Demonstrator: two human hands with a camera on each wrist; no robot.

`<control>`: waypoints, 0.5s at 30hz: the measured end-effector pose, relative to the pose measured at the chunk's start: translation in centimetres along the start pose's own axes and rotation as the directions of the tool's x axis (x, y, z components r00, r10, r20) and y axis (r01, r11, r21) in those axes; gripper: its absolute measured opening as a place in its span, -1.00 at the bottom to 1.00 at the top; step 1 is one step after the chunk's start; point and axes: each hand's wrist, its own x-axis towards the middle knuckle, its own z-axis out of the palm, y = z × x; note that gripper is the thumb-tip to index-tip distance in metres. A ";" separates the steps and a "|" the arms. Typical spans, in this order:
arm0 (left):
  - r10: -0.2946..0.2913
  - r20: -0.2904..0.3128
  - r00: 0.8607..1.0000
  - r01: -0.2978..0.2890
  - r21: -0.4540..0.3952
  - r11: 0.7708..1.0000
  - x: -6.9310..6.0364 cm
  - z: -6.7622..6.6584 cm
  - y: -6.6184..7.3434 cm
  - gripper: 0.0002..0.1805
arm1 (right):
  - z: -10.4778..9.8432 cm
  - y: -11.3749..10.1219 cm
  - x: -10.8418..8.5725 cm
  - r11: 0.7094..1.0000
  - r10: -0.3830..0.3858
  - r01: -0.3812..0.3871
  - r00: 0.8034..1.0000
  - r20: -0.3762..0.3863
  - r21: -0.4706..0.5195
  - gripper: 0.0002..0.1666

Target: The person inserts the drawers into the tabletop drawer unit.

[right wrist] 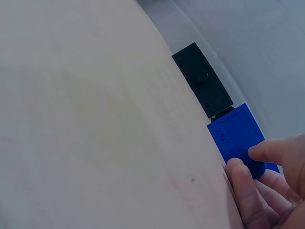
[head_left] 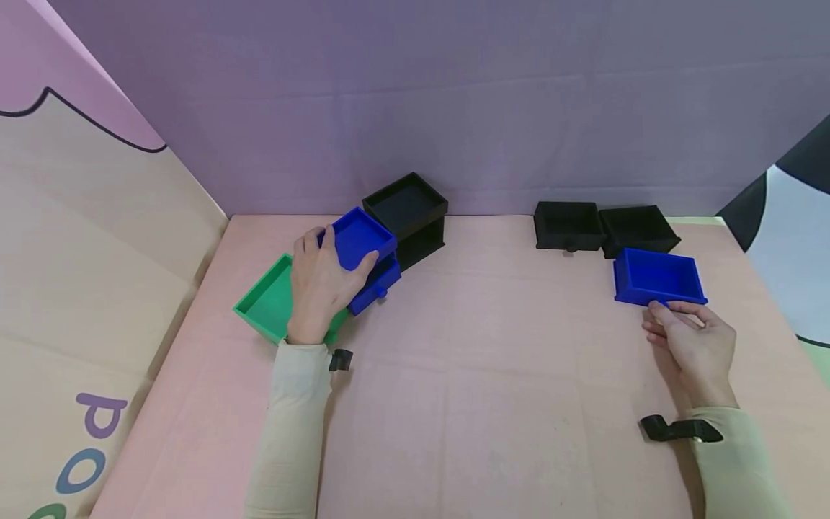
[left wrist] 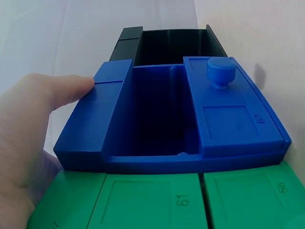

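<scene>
My left hand (head_left: 324, 281) grips a small blue box (head_left: 358, 238) across its open top, thumb on the near right edge and fingers at the far left edge. A blue drawer (left wrist: 238, 109) with a round knob stands partly out of that box. The left wrist view shows a digit against the box's side. On the right, my right hand (head_left: 700, 342) pinches the knob of a separate blue drawer (head_left: 661, 280) between thumb and fingers. That drawer's blue front (right wrist: 238, 129) bears a number; its knob is partly hidden by the fingers.
A green box (head_left: 262, 306) lies beneath and beside the left hand, touching the blue box. Behind it stands a black box (head_left: 405, 205). Two black drawers (head_left: 568, 225) sit by the back wall, just beyond the right blue drawer. Fabric walls (head_left: 454, 108) border the table.
</scene>
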 end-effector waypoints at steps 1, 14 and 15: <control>0.000 0.001 1.000 0.000 0.001 1.000 0.0 0.0 0.0 0.05 | 0.0 0.0 0.0 1.000 0.004 -0.004 1.000 -0.002 0.003 -0.56; 0.003 -0.004 1.000 -0.003 0.001 1.000 0.0 0.0 0.0 0.04 | 0.1 -0.3 -0.3 0.999 0.037 -0.037 0.999 -0.022 0.024 -0.57; 0.003 -0.004 1.000 -0.003 0.003 1.000 0.0 0.0 0.0 0.04 | 0.1 -0.3 -0.3 0.999 0.035 -0.035 0.999 -0.018 0.025 -0.56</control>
